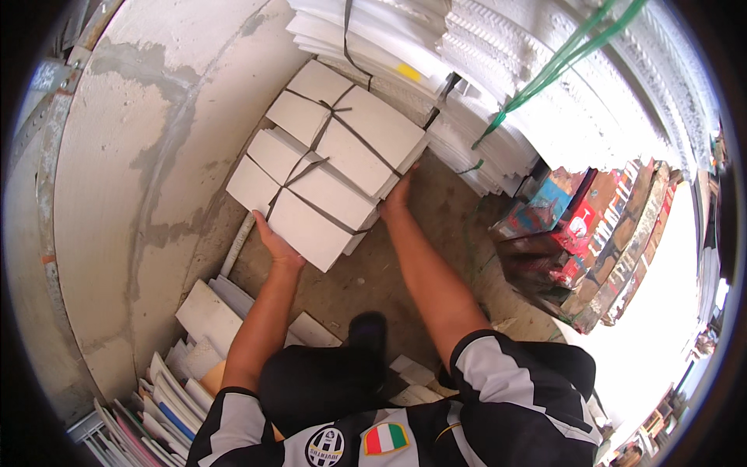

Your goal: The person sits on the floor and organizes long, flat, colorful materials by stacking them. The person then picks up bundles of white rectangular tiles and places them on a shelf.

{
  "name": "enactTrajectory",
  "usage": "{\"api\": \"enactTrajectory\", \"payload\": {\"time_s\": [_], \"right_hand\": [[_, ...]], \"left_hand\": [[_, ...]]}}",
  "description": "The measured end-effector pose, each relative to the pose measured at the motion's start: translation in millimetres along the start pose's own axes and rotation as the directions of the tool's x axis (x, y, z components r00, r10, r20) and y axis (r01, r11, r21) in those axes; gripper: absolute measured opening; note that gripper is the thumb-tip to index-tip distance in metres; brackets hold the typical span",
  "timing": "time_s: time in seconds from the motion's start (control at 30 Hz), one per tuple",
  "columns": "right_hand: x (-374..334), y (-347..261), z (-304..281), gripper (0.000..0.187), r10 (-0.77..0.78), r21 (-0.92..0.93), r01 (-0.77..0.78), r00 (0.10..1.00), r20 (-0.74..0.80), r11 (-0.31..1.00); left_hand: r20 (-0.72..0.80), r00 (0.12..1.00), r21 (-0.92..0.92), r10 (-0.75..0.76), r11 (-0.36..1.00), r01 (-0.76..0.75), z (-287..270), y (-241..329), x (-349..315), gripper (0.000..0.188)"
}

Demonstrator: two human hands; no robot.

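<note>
A bundle of white sheets (306, 222), tied crosswise with black strap, lies tilted in front of me. My left hand (278, 243) grips its near left edge, with the thumb up along the side and the fingers hidden underneath. Around the right end is my right hand (398, 196), closed at the edge where this bundle meets a second one; its fingertips are partly hidden. That second strapped white bundle (366, 134) sits directly behind the first, touching it.
Tall stacks of white sheets (482, 144) with green straps (537, 66) stand behind and right. A pile of coloured flattened cartons (583, 226) is at the right. A patched wall (117, 171) rises at the left, with loose boards (206, 315) near its foot. My shoe (367, 331) is on the floor.
</note>
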State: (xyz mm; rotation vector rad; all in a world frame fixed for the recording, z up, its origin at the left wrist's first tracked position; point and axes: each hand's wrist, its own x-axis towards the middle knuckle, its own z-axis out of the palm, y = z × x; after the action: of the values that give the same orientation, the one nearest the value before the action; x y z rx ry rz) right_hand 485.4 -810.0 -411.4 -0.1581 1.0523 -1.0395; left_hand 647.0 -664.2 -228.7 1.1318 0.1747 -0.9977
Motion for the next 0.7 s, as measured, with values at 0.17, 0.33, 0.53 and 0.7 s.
{"api": "enactTrajectory", "payload": {"time_s": [0.17, 0.33, 0.53, 0.7], "right_hand": [[-78.1, -18.8, 4.8, 0.104, 0.083, -0.059, -0.101, 0.962, -0.259, 0.993], [-63.8, 67.7, -27.2, 0.098, -0.303, -0.349, 0.218, 0.93, -0.208, 0.911], [-110.9, 58.5, 0.1, 0.087, 0.013, -0.068, -0.025, 0.986, -0.164, 0.997], [-67.2, 62.4, 22.9, 0.092, -0.228, -0.163, 0.195, 0.949, -0.217, 0.967]], "left_hand": [[-0.045, 0.999, -0.054, 0.027, 0.998, -0.029, -33.9, 9.9, 4.3, 0.079], [0.012, 0.996, -0.044, 0.093, 0.995, -0.092, -2.6, 3.5, 16.6, 0.081], [-0.007, 0.997, -0.091, 0.072, 0.993, -0.072, -28.2, 14.0, 24.7, 0.087], [0.026, 1.0, -0.063, 0.004, 0.998, -0.002, -4.3, 11.4, 20.2, 0.089]]}}
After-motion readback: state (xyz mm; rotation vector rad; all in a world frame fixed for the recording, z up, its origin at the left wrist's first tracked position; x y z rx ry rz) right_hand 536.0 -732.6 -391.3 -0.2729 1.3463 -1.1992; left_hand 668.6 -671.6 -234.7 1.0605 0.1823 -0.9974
